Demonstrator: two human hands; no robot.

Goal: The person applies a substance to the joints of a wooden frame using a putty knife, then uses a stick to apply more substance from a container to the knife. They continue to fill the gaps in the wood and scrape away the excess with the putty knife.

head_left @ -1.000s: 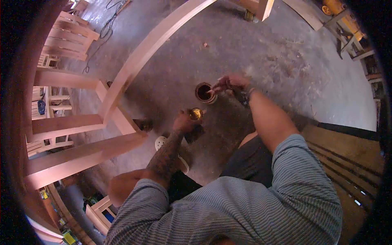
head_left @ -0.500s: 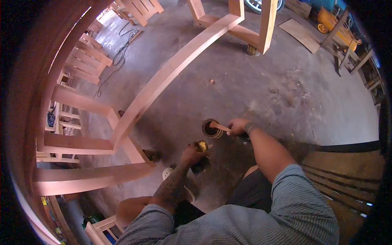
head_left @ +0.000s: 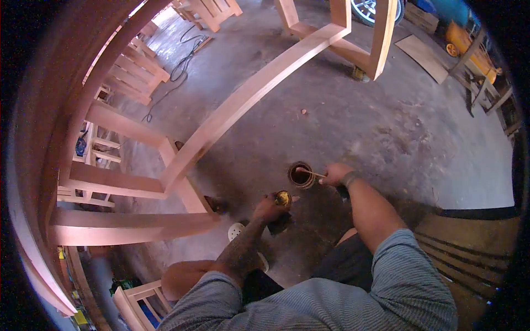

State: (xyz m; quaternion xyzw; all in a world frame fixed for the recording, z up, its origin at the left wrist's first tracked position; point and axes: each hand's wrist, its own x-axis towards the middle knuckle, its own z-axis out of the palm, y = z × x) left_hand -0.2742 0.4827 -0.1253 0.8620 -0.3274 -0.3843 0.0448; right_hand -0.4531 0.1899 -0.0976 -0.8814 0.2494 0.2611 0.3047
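Note:
My right hand (head_left: 337,174) grips the end of a flat wooden stick (head_left: 314,173). Its far end dips inside a round can (head_left: 292,182) with a dark interior, standing on the floor. Just left of that can, my left hand (head_left: 266,209) is wrapped around a small tin (head_left: 284,198), its open top showing yellow inside. A dark object (head_left: 280,223) lies beneath the left hand, partly hidden by it.
A large wooden frame (head_left: 248,94) with curved rails rises at left and ahead. Slatted wooden pieces (head_left: 135,74) and a black cable (head_left: 179,69) lie beyond it. A slatted wooden panel (head_left: 469,237) is at right. A white perforated disc (head_left: 236,231) rests near my left forearm.
The stick has turned edge-on, and its broad end now sits lower inside the can. My left hand still holds the small tin beside it. The whole view has shifted slightly.

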